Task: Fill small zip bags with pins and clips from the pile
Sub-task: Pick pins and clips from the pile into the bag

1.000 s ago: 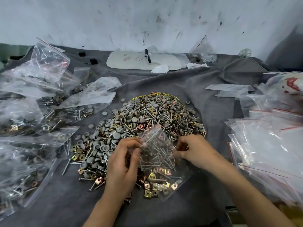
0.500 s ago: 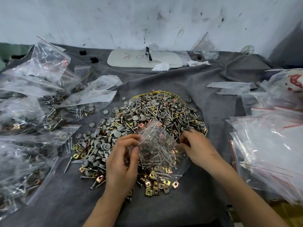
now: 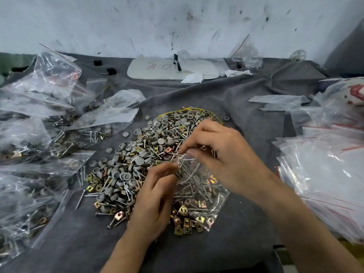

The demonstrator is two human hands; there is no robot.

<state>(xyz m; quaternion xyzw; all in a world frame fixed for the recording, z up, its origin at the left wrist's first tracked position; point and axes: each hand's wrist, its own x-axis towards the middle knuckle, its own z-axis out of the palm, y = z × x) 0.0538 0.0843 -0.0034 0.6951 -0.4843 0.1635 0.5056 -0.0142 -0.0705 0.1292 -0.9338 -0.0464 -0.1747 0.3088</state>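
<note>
Desk, covered with a grey cloth [image 3: 242, 107], against a marked white wall.

- Pile [image 3: 141, 146]: grey round-headed pins, bare metal pins and brass-coloured square clips, heaped at the middle of the desk; a few loose grey caps lie just beside its left side.
- Zip bag [image 3: 199, 196]: small and clear, lying on the near right part of the pile with its mouth raised toward the pile's middle. It holds thin pins in its upper part and clips [image 3: 187, 219] gathered at its bottom, toward the near edge of the desk.
- Left hand [image 3: 155, 201]: fingers curled, fingertips pinching the left side of the bag's mouth.
- Right hand [image 3: 226, 156]: over the pile, thumb and fingers pinching the right side of the bag's mouth.
- Filled bags [image 3: 39, 134]: many, heaped along the left edge.
- Empty bags [image 3: 325, 174]: red-striped, stacked at the right edge.
- White panel [image 3: 157, 69]: flat, with writing on it, at the far edge
</note>
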